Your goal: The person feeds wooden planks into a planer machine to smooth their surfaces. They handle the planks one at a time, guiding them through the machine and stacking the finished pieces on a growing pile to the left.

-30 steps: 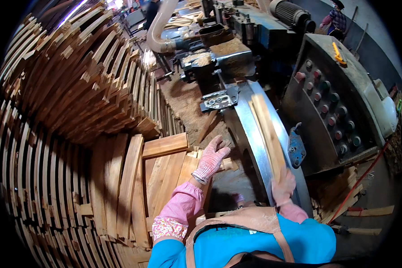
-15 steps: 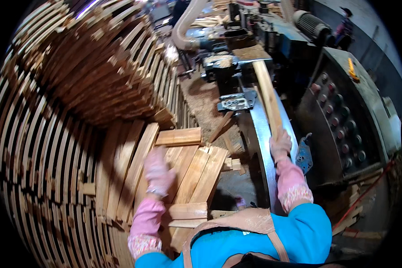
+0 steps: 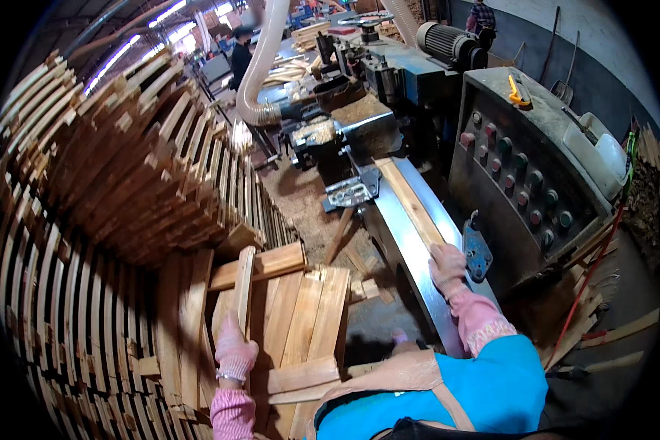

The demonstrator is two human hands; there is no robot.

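On the long, shiny metal bed [image 3: 409,249], gripping the near end of a long wood strip [image 3: 409,202] with the right hand [image 3: 447,265]. Having the fingers closed around that end, and pointing the far end at the big machine [image 3: 411,72]. Having the strip lying flat along the bed, just beside a silver clamp [image 3: 350,191]. Down on the left, gripping the near end of a shorter wood piece [image 3: 245,282] with the left hand [image 3: 235,350]. Holding that piece over a pile of flat boards [image 3: 308,315], but not being able to tell about any touching between them. Wearing pink sleeves [image 3: 477,315] and a blue top [image 3: 506,374] under a tan apron [image 3: 403,385]. Seeing tall stacks of wood strips [image 3: 110,183] all along the left side. Seeing sawdust [image 3: 358,111] on a metal ledge [image 3: 375,133] of the machine, and a fat, pale hose [image 3: 254,84] bending down to its left. Looking at a blue metal plate [image 3: 478,251] just beside the right hand, then a dark box [image 3: 484,213] with rows of round buttons [image 3: 536,179], red and green, and a yellow tool [image 3: 519,92] lying on top. Spotting one person [image 3: 240,59] near the hose and another person [image 3: 482,16] near the wall [image 3: 526,29], far back.
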